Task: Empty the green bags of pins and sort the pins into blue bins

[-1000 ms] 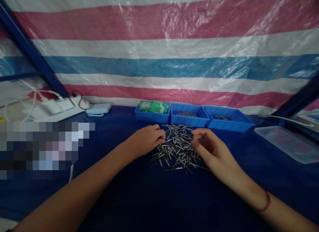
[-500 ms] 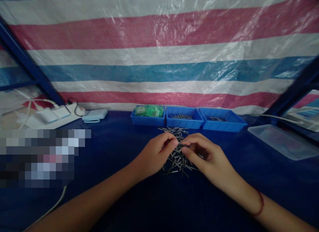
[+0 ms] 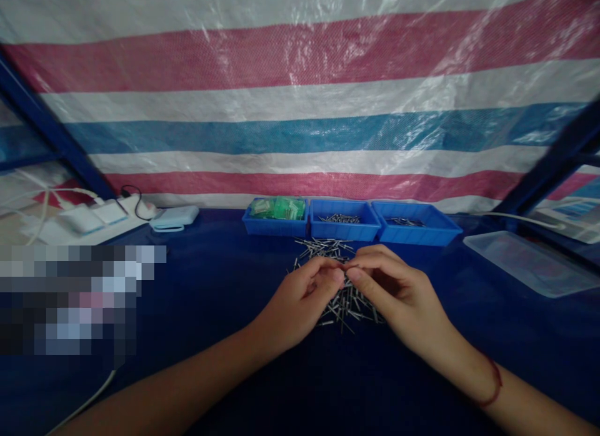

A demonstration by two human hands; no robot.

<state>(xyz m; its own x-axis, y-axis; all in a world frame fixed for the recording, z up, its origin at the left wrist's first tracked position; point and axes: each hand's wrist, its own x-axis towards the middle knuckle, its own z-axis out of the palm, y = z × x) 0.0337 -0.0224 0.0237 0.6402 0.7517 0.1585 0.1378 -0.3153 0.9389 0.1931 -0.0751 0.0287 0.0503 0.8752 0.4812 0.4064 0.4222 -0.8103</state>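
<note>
Here both hands meet above the pile of metal pins (image 3: 335, 286) on the table (image 3: 225, 298), the left hand (image 3: 302, 302) and right hand (image 3: 400, 295) each pinching at what seems one pin between fingertips. It looks best to keep the grip light and low over the pile, so a slip drops it back there.

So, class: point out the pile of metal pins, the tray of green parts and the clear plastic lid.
pile of metal pins (image 3: 323, 247), head view, far edge.
tray of green parts (image 3: 274, 225), head view, front wall.
clear plastic lid (image 3: 529, 264), head view, middle.
</note>
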